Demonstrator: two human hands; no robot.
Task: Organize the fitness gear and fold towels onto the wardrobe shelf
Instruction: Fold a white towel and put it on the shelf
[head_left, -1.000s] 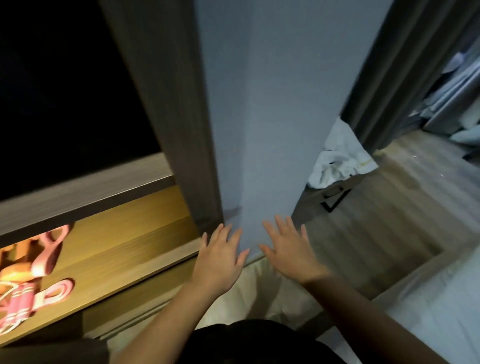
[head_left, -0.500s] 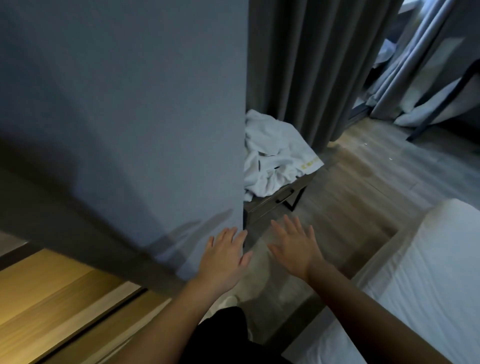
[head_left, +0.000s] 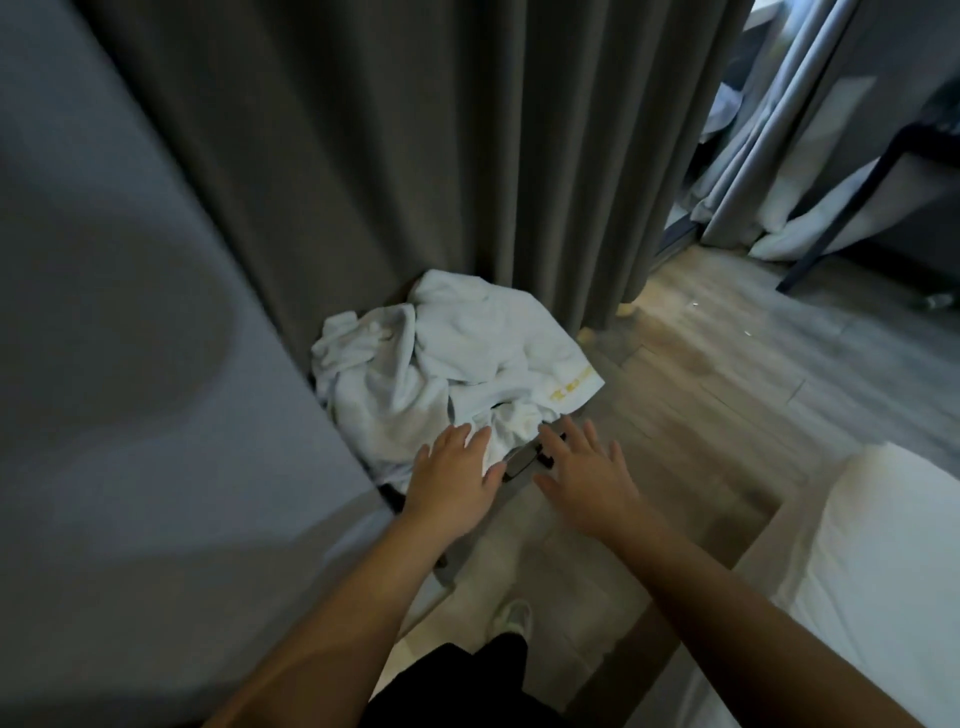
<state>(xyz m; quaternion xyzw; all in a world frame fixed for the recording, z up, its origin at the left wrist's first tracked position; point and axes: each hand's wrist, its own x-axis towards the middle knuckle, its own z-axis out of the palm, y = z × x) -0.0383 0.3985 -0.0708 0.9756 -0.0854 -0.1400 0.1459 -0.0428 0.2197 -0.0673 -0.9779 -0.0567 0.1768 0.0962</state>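
- While 2 arms reach forward, the left hand (head_left: 452, 475) and right hand (head_left: 592, 480) are spread flat, palms down, holding nothing.
- Crumpled white towels (head_left: 457, 358) lie heaped just beyond the fingertips; contact is unclear.
- Grey curtain (head_left: 415, 156) hangs beyond the towels; white bed (head_left: 857, 571) lies right of the right hand.

A: Both hands are hovering flat, fingers spread: left hand (head_left: 452, 478) at the near edge of the white towels (head_left: 441, 364), right hand (head_left: 587, 473) just beside it

B: And those towels are lying crumpled on a low dark table (head_left: 521, 460), right against the grey curtain (head_left: 415, 156)
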